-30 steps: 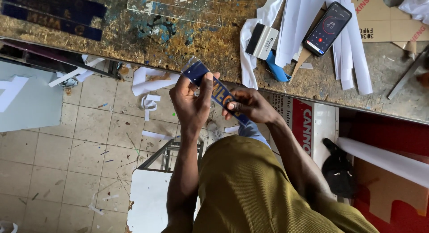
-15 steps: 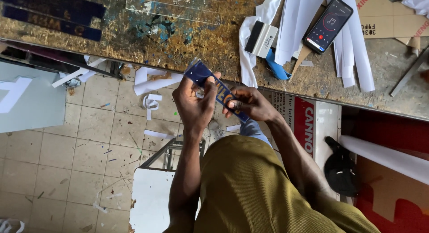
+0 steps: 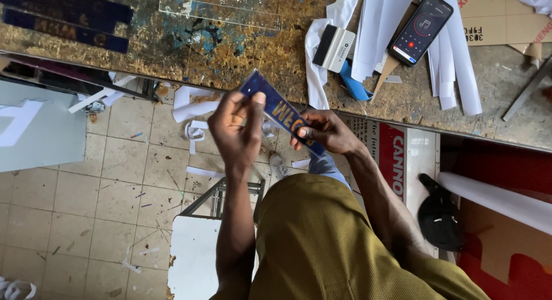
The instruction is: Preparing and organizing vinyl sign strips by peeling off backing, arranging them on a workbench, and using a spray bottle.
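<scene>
Between the person's two hands, just off the counter's near edge, the fingers [image 3: 253,104] of the left hand [image 3: 233,130] are closed on the upper end of a dark blue strip [image 3: 280,112] with orange lettering, thumb on one face and fingertips on the other. The right hand [image 3: 322,132] pinches the strip's lower end, its fingers curled tight together over the edge. The strip's long axis runs on a slant, from upper left by the left thumb down to the right toward the right hand, so each hand has one end and neither is nearer the middle. It is held in the air above the tiled floor [image 3: 86,219], clear of the counter [image 3: 230,52].

Both forearms rise from the lap, the left one nearly straight up, wrist bent in, the right one angled in from the side, elbow out. On the paint-stained counter beyond lie white paper strips [image 3: 454,70], a phone [image 3: 421,28] with its screen lit, a small white and black block [image 3: 333,47] and something blue [image 3: 353,87] beside it. White offcuts [image 3: 192,107] litter the floor under the counter's edge, and a grey panel [image 3: 40,127] stands off to the left.
</scene>
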